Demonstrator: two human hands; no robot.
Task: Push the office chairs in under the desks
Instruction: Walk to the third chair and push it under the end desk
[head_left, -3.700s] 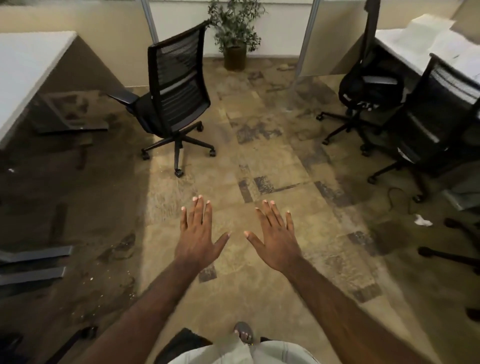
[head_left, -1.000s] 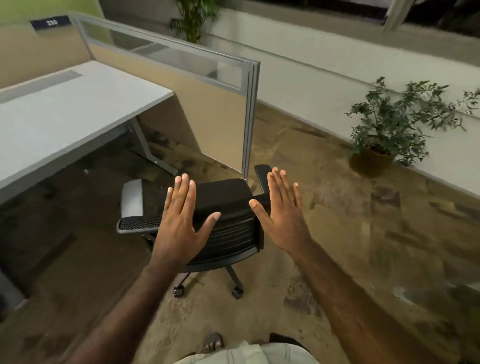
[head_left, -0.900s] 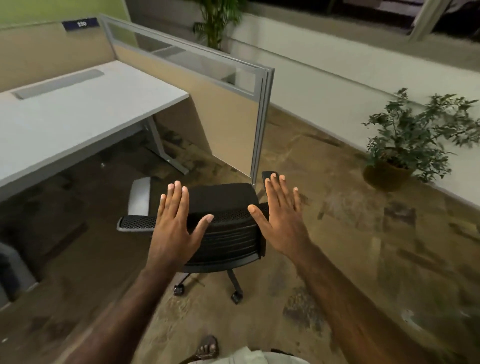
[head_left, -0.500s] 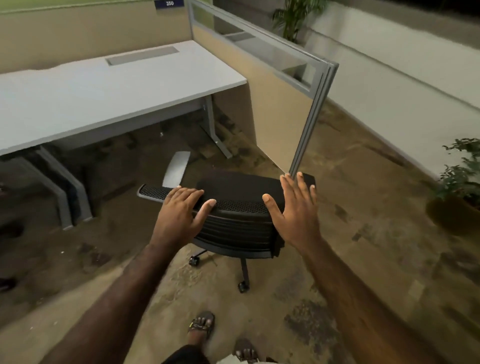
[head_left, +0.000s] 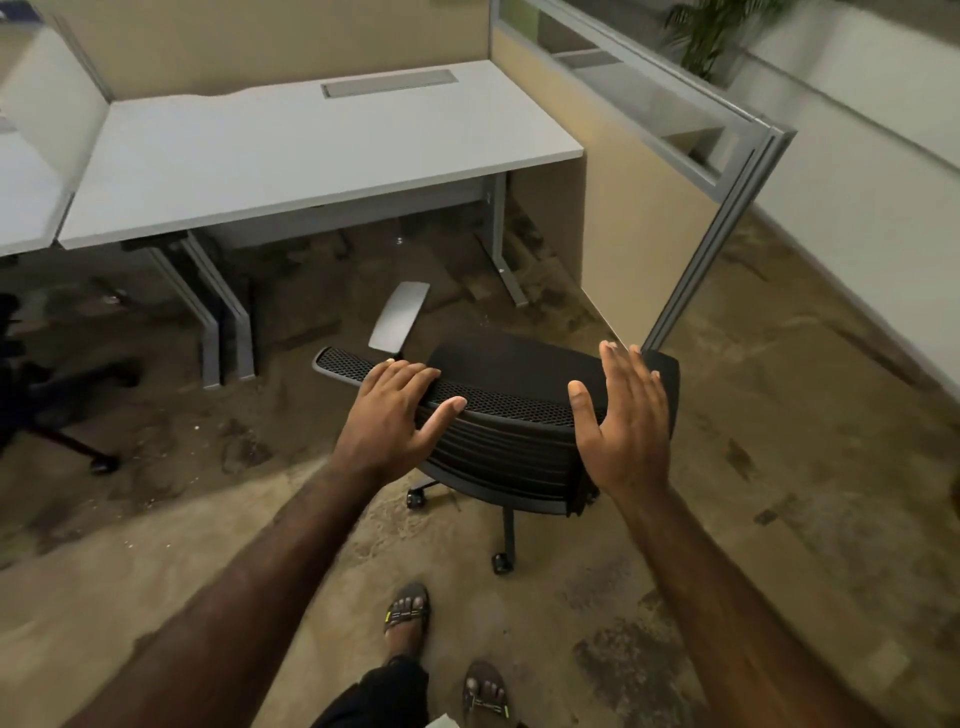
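A black mesh-backed office chair (head_left: 509, 447) on castors stands on the floor in front of a white desk (head_left: 291, 156), its seat facing the desk and its back toward me. My left hand (head_left: 395, 410) rests on the top rail of the backrest, fingers curled over it and thumb spread. My right hand (head_left: 623, 421) is flat and open against the right end of the backrest, fingers straight. A grey armrest pad (head_left: 399, 323) sticks out beyond the chair on its left side.
A beige partition with a glass strip and metal end post (head_left: 722, 234) stands just right of the chair. Grey desk legs (head_left: 223, 317) stand left of the knee space. Another dark chair (head_left: 47, 410) is at the far left. My sandalled feet (head_left: 410, 613) are behind the chair.
I have walked up to the chair and turned toward the desk. My left hand came down and curled onto the backrest top; my right hand reached its right end.
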